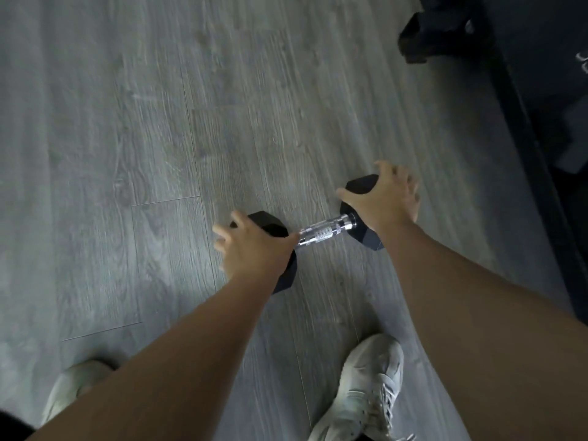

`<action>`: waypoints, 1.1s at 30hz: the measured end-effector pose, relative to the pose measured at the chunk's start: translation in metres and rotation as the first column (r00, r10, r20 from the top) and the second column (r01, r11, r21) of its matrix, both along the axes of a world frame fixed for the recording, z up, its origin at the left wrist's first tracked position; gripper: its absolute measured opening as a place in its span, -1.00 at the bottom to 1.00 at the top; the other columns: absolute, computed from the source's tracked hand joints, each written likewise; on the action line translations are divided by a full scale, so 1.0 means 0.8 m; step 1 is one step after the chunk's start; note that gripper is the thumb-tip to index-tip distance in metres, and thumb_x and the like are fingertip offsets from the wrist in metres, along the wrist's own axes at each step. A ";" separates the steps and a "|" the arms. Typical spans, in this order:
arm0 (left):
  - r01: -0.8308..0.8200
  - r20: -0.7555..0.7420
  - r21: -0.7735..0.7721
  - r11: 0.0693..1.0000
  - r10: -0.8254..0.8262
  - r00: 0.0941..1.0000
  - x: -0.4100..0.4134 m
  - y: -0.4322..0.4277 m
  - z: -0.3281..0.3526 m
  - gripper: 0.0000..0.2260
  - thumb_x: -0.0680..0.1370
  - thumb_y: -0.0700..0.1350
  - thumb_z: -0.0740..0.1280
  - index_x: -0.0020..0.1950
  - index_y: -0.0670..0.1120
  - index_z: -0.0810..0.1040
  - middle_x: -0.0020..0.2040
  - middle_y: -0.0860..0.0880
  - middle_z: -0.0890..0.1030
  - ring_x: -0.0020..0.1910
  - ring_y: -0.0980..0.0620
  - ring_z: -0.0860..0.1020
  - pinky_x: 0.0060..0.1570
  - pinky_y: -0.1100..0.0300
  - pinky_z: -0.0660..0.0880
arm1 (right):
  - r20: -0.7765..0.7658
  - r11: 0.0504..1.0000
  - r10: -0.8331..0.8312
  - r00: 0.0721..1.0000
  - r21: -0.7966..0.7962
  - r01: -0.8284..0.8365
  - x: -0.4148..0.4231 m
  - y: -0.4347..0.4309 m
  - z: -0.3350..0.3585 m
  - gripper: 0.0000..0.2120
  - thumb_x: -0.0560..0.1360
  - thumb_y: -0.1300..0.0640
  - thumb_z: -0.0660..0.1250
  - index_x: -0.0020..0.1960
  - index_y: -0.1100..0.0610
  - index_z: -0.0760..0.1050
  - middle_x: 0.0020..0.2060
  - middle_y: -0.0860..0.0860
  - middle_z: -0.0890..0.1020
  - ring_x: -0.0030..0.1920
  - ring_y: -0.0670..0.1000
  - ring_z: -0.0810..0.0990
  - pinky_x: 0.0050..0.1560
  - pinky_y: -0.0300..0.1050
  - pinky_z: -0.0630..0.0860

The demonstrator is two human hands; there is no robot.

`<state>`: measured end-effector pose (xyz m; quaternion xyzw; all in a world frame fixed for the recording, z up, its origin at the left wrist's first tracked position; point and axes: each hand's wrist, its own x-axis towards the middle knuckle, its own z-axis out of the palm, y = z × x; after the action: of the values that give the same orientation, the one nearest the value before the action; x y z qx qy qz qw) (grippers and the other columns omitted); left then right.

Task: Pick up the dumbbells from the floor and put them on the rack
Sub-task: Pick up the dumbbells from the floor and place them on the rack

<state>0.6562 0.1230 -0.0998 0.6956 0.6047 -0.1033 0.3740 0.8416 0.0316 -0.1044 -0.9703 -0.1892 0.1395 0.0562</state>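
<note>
A dumbbell (324, 232) with black hexagonal heads and a chrome knurled handle lies over the grey wood floor in the middle of the view. My left hand (254, 246) is clasped over its left head, fingers spread around the far side. My right hand (386, 198) covers the right head the same way. The handle between them is bare. Whether the dumbbell rests on the floor or hangs just above it I cannot tell. The dark rack frame (525, 128) runs along the right edge.
Another black dumbbell head (436, 36) sits at the rack's foot, top right. My two pale sneakers (366, 393) stand on the grey plank floor (127, 154) at the bottom of the view. The floor stretches open to the left and ahead.
</note>
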 end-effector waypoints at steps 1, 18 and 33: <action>-0.069 -0.015 -0.045 0.997 0.068 0.998 -0.003 -0.003 0.001 0.01 0.21 0.33 0.54 0.43 -0.11 0.14 0.30 -0.22 0.25 0.29 -0.25 0.32 0.02 -0.14 0.47 | -0.031 0.998 -0.016 0.999 -0.067 0.014 0.001 0.000 0.000 -0.13 0.27 -0.37 0.46 0.41 0.03 0.28 0.36 0.11 0.37 0.35 0.24 0.32 0.27 0.27 0.37; -0.347 -0.087 -0.107 0.932 0.339 0.937 0.017 -0.006 -0.005 -0.17 0.16 0.11 0.60 0.25 -0.07 0.22 0.00 -0.15 0.31 -0.14 -0.14 0.38 -0.27 0.00 0.36 | -0.239 0.947 -0.209 0.948 -0.292 0.135 0.024 0.015 0.003 0.07 0.17 -0.03 0.62 0.51 0.11 0.13 0.41 0.25 0.25 0.41 0.32 0.23 0.23 0.32 0.44; -0.375 -0.052 -0.075 0.924 0.372 0.927 0.016 -0.015 0.017 -0.12 0.10 0.16 0.64 0.23 -0.11 0.26 0.16 -0.25 0.49 0.11 -0.31 0.51 -0.03 -0.15 0.54 | -0.174 0.983 -0.091 0.981 -0.173 0.061 0.022 -0.005 0.037 -0.07 0.17 -0.10 0.60 0.40 0.08 0.24 0.31 0.27 0.32 0.31 0.31 0.31 0.27 0.26 0.39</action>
<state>0.6689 0.1109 -0.0864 0.5493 0.7281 -0.0683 0.4043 0.8596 0.0273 -0.0749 -0.9615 -0.1338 0.2401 -0.0030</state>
